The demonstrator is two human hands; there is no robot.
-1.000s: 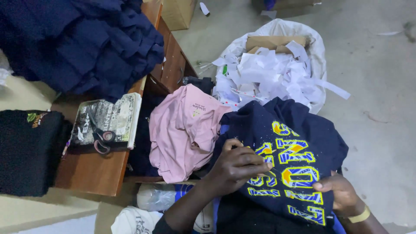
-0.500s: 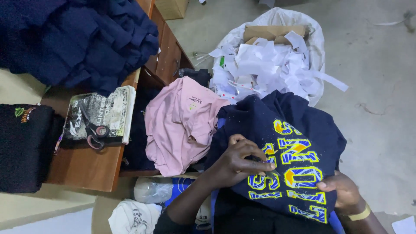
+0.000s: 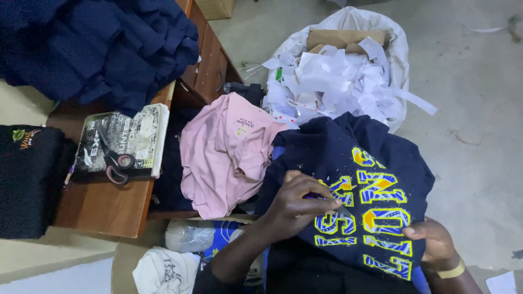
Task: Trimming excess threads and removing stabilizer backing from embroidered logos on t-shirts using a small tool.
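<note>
A navy shirt (image 3: pixel 348 158) with yellow and blue lettering (image 3: pixel 376 218) lies spread over my lap. My left hand (image 3: pixel 297 204) rests on it, fingers pinched around a small thin dark tool (image 3: pixel 317 197) whose tip touches the lettering. My right hand (image 3: pixel 430 239), with a yellow band at the wrist, grips the shirt's lower right edge beside the letters, thumb on top of the fabric.
A pink shirt (image 3: pixel 226 152) lies to the left of the navy one. A wooden desk (image 3: pixel 103 209) holds scissors (image 3: pixel 115 163) on a book, a black garment (image 3: pixel 27 179) and a pile of navy clothes (image 3: pixel 92 49). A white bag of paper scraps (image 3: pixel 338 71) stands on the concrete floor.
My left hand has shifted slightly along the lettering, still pinching the tool. My right hand keeps its grip on the shirt edge. The view has drifted a little.
</note>
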